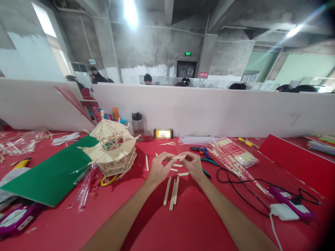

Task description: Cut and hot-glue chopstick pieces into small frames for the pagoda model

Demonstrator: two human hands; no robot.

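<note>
Between my two hands, a few short wooden sticks [179, 157] are held level above the red table [146, 223]. My left hand [161, 168] pinches their left end, and my right hand [192, 165] grips the right end. Below the hands lie several short sticks [183, 174], and closer to me are longer chopstick-like sticks [174, 193] in pairs. Left of my left hand stands a pagoda-shaped model [112, 148] built of such sticks, with a two-tier roof. A hot glue gun [201, 150] rests just beyond my right hand, partly beside green-handled pliers [206, 173].
Wrapped bundles of sticks [235, 153] lie at right, near a black cable [235, 186] and a purple power strip [288, 202]. A green board [52, 174] lies at left. A bottle [137, 125] and a phone [163, 134] stand by the white partition [209, 111].
</note>
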